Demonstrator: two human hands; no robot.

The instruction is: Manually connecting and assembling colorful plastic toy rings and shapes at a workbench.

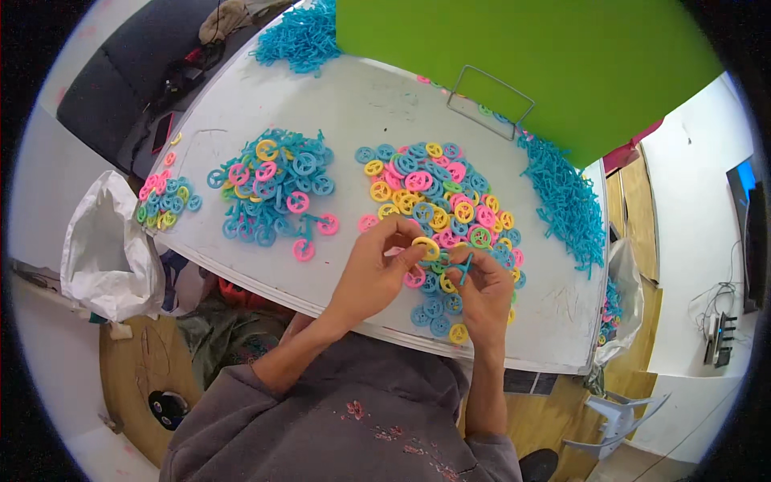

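Observation:
My left hand (371,271) pinches a small yellow plastic wheel (426,248) between thumb and fingers. Close beside it, my right hand (484,296) is closed on a small teal plastic stick (465,271) with a forked or crossed end. A gap seems to lie between the two pieces. Both hands hover over the near edge of a loose pile of spoked wheels (418,181) in pink, yellow, blue and green. My fingers hide part of that pile.
On the white table (337,104), a heap of joined wheels and sticks (277,173) lies left. Teal sticks (566,209) are piled right, more sticks (301,40) far left. A green panel (514,48) stands behind. White sacks (112,249) hang at both sides.

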